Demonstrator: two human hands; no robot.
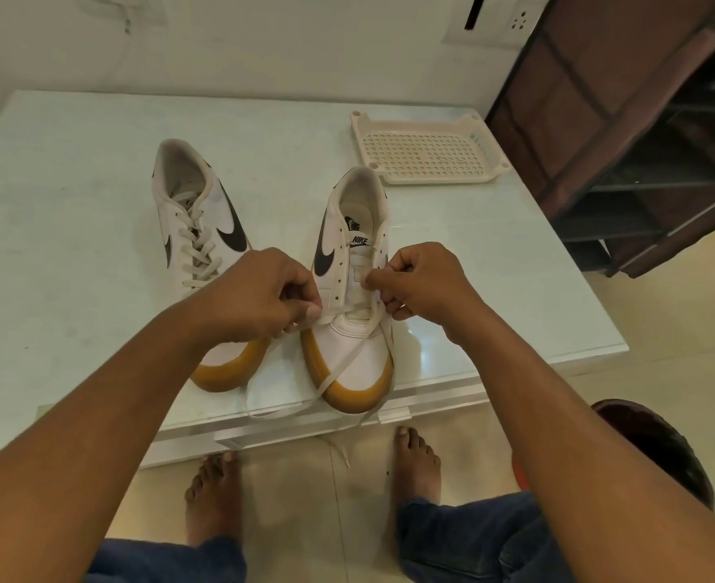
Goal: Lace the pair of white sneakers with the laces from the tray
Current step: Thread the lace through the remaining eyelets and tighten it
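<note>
Pinching a white lace (339, 363) at each side, the left hand (255, 294) and right hand (421, 284) draw it across the lowest eyelets of the unlaced sneaker (353, 288), apparently to even the ends. Its laced mate (198, 229) sits alongside; the tray (427, 147) lies beyond, on the table (74, 204).

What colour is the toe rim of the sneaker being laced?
Mustard-tan toe rim below a white upper on that sneaker; the head view shows it best.

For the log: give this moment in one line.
first sneaker: laced | second sneaker: lowest row threaded | left hand, right hand: pinch lace
</note>
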